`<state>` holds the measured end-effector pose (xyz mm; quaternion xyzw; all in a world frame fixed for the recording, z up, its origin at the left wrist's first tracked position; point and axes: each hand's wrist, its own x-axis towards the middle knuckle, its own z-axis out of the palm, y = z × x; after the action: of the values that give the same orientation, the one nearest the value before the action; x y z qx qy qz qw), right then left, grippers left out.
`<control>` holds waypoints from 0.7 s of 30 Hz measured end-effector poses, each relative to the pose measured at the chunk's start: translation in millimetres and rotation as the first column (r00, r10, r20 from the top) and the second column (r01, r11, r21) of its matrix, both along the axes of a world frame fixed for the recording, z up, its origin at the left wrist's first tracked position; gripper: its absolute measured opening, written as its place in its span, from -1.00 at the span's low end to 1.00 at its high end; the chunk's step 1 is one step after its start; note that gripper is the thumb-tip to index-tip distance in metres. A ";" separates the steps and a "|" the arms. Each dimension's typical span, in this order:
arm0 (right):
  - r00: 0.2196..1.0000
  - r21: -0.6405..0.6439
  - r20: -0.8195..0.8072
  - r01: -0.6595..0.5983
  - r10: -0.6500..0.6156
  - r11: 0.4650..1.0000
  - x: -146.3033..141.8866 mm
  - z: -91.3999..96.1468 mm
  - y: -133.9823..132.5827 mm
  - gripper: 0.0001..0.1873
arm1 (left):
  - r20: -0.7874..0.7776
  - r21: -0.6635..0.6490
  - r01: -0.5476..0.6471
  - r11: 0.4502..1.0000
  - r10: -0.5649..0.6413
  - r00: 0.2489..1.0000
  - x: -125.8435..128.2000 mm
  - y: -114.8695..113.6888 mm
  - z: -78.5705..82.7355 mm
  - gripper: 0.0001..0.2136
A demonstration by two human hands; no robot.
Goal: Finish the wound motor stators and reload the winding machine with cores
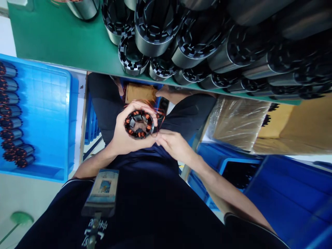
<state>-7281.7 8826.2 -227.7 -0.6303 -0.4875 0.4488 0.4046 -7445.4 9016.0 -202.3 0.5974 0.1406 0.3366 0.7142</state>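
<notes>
We see from one view, worn on the head, looking forward and steeply down over the chest (pixel 155 197) to the lap. The chest fills the lower middle, close under us; the left hand (pixel 119 133) and right hand (pixel 173 145) lie near, around mid-view. Past them the surface (pixel 64 45) crosses the top, its edge sloping down rightward. Our field is wide, taking in a tub (pixel 43 90) leftward, a carton (pixel 306 128) rightward and some floor (pixel 38 193) below.

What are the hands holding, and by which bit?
The left hand grips a copper-wound motor stator around its outer side; whether the right hand pinches its loose wires, I can't tell.
</notes>
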 end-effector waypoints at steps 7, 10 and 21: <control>0.866 -0.098 -0.435 0.228 -0.248 0.969 53.8 54.6 11.4 -0.32 | -0.122 0.003 0.389 0.921 -0.386 0.915 -15.0 3.2 15.7 0.06; 0.874 -0.077 -0.486 -0.041 -0.002 0.996 60.0 87.4 27.4 -0.47 | -0.177 -0.055 0.496 0.867 -0.497 0.849 -17.4 3.1 26.4 0.14; 0.979 -0.103 -0.187 0.063 -0.081 0.993 58.8 104.2 21.1 -0.60 | -0.033 0.109 0.402 0.909 -0.401 0.916 -20.4 2.6 3.3 0.17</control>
<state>-7222.9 8847.3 -123.4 -0.6204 -0.4011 0.5152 0.4344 -7465.8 9018.6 -198.9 0.6547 -0.0010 0.1873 0.7323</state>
